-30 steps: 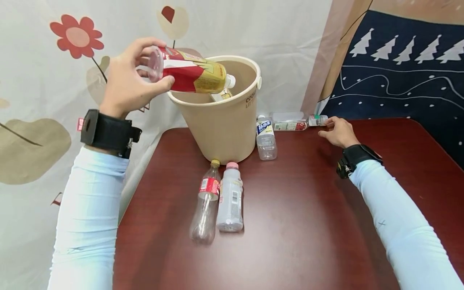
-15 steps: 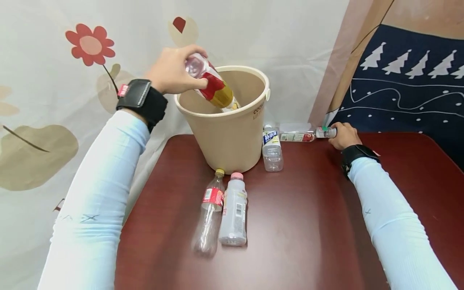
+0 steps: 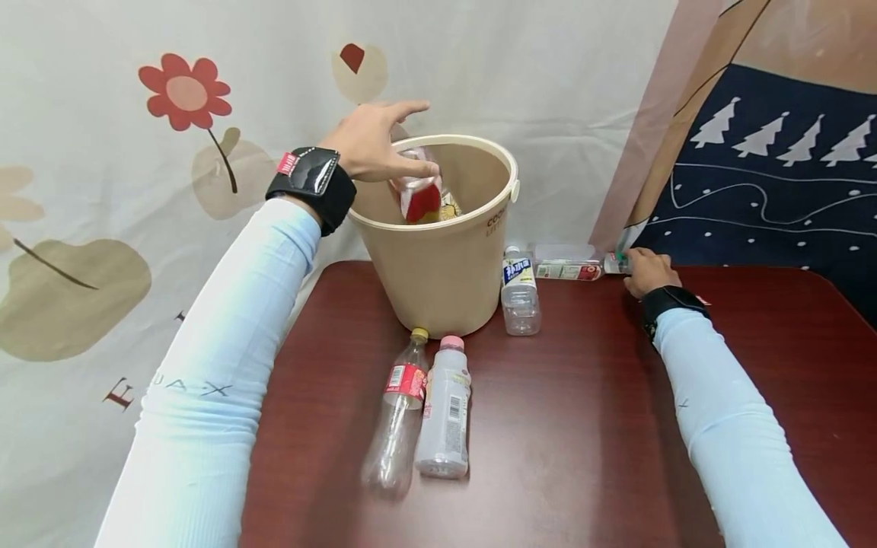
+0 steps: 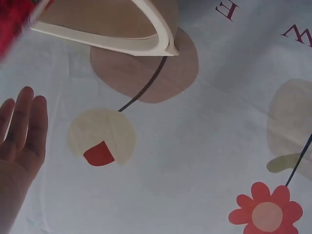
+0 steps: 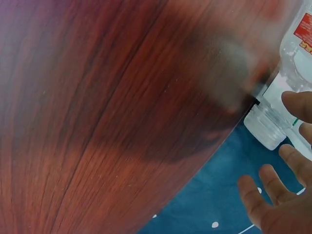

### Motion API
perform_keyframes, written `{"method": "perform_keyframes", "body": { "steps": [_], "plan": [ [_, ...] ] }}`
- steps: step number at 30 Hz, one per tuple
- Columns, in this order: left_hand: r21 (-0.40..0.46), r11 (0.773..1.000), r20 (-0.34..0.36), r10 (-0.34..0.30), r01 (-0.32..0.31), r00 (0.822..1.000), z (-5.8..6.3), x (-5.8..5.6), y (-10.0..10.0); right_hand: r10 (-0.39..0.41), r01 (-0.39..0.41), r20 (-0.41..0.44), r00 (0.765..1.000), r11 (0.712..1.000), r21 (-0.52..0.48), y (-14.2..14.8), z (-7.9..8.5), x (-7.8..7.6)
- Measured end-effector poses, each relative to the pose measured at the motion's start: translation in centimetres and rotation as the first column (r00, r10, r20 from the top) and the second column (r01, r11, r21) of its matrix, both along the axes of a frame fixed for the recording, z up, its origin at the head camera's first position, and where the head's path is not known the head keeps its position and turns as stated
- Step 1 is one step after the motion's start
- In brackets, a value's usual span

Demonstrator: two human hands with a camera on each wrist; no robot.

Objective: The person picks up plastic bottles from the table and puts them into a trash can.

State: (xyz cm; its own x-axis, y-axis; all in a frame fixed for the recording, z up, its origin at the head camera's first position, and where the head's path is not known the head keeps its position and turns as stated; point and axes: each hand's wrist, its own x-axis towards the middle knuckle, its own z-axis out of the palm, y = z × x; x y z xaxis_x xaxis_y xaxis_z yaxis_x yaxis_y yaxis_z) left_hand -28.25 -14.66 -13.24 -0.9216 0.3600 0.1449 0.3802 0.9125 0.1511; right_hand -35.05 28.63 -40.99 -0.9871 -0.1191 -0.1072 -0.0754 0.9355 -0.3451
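In the head view my left hand [image 3: 377, 144] is over the rim of a beige bucket [image 3: 435, 266], thumb and fingers spread. Just below it a bottle with a red and yellow label [image 3: 421, 202] tips down into the bucket, its base near the thumb. The left wrist view shows straight fingers [image 4: 36, 122] apart from that blurred red label [image 4: 14, 22]. My right hand [image 3: 651, 272] is at the capped end of a clear bottle [image 3: 569, 268] lying along the table's back edge. Its fingers [image 5: 275, 185] spread around the cap [image 5: 265, 127] without closing on it.
A small clear bottle with a blue label [image 3: 521, 297] stands beside the bucket. In front lie a clear bottle with a red label [image 3: 397, 418] and a whitish bottle with a pink cap [image 3: 445, 415]. A printed cloth [image 3: 548, 91] hangs behind the dark red table [image 3: 548, 441].
My left hand moved right over the bucket, tipped the red and yellow bottle down into it and let it go. My right hand came closer around the lying bottle's cap.
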Motion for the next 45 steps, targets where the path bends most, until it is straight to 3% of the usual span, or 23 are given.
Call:
{"method": "perform_keyframes", "body": {
  "steps": [9, 13, 19, 24, 29, 36, 40, 45],
  "plan": [
    [-0.005, 0.999, 0.045, 0.047, -0.047, 0.998, -0.3, 0.4, 0.1, -0.019, 0.020, -0.040, 0.999, 0.999, 0.032, 0.0, -1.3, -0.1],
    [-0.008, 0.998, 0.043, 0.067, -0.066, 0.997, -0.4, 0.5, -0.4, -0.027, 0.031, -0.088, 0.996, 0.999, 0.041, -0.1, -1.4, -0.1],
    [-0.032, 0.996, 0.023, 0.088, -0.087, 0.996, -0.5, 0.6, -0.6, -0.035, 0.037, -0.078, 0.996, 0.999, 0.024, 1.0, -1.9, 0.7],
    [-0.037, 0.996, 0.016, 0.084, -0.083, 0.996, -0.6, 0.9, -0.9, 0.013, -0.018, -0.077, 0.997, 0.998, -0.063, 2.7, -1.6, 1.2],
    [-0.017, 0.995, 0.018, 0.101, -0.101, 0.995, -1.1, 1.4, -2.0, 0.052, -0.087, -0.176, 0.983, 0.977, -0.197, 3.0, -0.3, 2.1],
    [0.118, 0.991, -0.052, 0.066, -0.059, 0.997, -1.8, 3.2, -2.9, -0.083, -0.052, -0.334, 0.939, 0.925, -0.377, 3.3, 2.4, 5.3],
    [0.261, 0.965, -0.161, 0.009, 0.034, 0.987, -2.7, 5.6, -3.9, -0.128, -0.046, -0.369, 0.921, 0.903, -0.427, 3.2, 3.3, 7.3],
    [0.449, 0.880, -0.349, 0.016, 0.152, 0.937, -4.8, 8.6, -5.4, -0.163, -0.068, -0.386, 0.908, 0.852, -0.519, 2.8, 3.9, 10.4]
  ]
}}
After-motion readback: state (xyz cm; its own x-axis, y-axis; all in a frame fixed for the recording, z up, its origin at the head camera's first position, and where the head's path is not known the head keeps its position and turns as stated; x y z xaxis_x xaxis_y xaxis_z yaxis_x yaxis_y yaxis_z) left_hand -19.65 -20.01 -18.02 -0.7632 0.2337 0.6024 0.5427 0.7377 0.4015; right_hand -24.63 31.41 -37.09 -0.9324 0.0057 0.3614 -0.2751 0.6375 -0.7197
